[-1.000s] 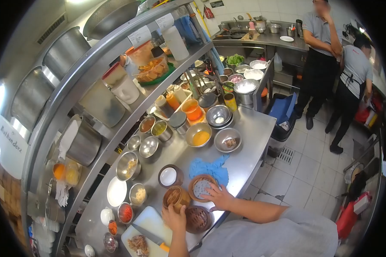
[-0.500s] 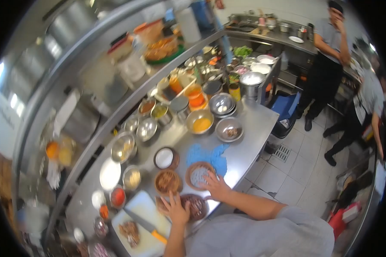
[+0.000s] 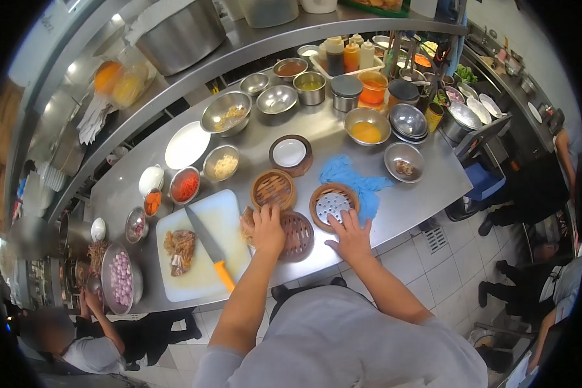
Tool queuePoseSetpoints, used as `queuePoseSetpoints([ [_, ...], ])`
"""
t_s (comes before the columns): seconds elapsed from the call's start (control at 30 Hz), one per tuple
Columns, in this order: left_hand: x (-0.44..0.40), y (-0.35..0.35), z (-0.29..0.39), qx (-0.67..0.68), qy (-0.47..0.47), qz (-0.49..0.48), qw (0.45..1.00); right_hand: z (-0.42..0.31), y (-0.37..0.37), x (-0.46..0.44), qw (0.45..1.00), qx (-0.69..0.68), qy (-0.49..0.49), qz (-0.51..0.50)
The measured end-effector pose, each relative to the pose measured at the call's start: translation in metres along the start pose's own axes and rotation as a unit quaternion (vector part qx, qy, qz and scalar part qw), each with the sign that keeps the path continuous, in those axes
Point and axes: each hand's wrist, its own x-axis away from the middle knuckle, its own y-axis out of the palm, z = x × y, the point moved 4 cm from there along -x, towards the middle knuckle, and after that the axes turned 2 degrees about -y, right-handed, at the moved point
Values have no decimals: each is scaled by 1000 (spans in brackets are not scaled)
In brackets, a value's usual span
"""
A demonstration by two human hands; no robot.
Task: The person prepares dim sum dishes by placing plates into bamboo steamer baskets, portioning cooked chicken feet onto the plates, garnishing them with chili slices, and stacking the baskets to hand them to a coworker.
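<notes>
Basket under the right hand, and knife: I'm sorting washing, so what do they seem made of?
Basket: matte tan rim, likely bamboo or wood; pale grey holed insert, perhaps metal. Knife: smooth grey blade, likely steel; bright orange handle, probably plastic.

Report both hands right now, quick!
Left hand: at the round, light-brown, slatted wooden basket; grip cannot be told.
Right hand: open, fingers spread at the round, silver, perforated metal disc.

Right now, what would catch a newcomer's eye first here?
Probably the crumpled blue cloth, bright on the steel table beside the round basket at the right hand. Next, the orange-handled knife lying across the white cutting board, and purple onions in a bowl far left.
</notes>
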Motion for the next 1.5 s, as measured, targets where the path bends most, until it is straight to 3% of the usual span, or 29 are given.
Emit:
queuePoseSetpoints([
  [0.17, -11, 0, -4, 7, -63, -1, 998, 8, -14, 11, 999, 10, 39, 4],
  [0.3, -11, -2, -15, 43, -58, 24, 997, 7, -15, 13, 999, -14, 46, 18],
  [0.37, -7, -13, -30, 172, -122, 131, 969, 5, -13, 10, 998, -12, 47, 34],
  [0.4, -4, -10, -39, 169, -123, 129, 969, 5, -14, 9, 998, -11, 47, 33],
  [0.47, 10, 0, -75, 164, -231, 80, 956, 5, -10, 11, 998, -12, 48, 25],
  [0.5, 13, 0, -86, 180, -240, 0, 954, 5, -9, 10, 998, -17, 43, 38],
  [0.53, 13, -5, -97, 178, -248, -1, 952, 5, -7, 9, 998, -23, 35, 50],
  [0.63, -11, -6, -113, 216, -61, -151, 963, 5, -5, 9, 998, -23, 13, 64],
  [0.7, -19, -17, -106, 168, 13, -249, 954, 2, -1, 8, 997, -15, 14, 72],
  [0.8, -13, -27, -98, 125, 19, -275, 953, -3, -2, 8, 998, -13, 15, 62],
  [0.93, 10, -16, -91, 153, -16, -204, 967, -12, -6, 7, 998, -11, 33, 58],
  [1.1, 38, -9, -83, 76, 28, -223, 971, -20, -5, 8, 997, -4, 46, 62],
  [1.2, 27, -60, -108, 231, 47, -235, 943, -25, -10, 8, 996, -14, 73, 45],
  [1.27, -11, -114, -147, 273, 78, -59, 957, -24, -8, 9, 995, -16, 79, 50],
  [1.33, -51, -224, -206, 300, 168, 211, 915, -27, -9, 7, 995, -18, 89, 51],
  [1.37, -59, -278, -236, 304, 91, 294, 902, -29, -10, 7, 994, -19, 94, 45],
  [1.4, -63, -339, -263, 269, 83, 367, 887, -29, -10, 8, 994, -20, 99, 37],
  [1.43, -73, -391, -298, 131, 117, 471, 864, -28, -9, 8, 993, -20, 104, 41],
  [1.5, -88, -480, -350, 55, 38, 520, 851, -25, -5, 11, 994, -14, 87, 61],
])
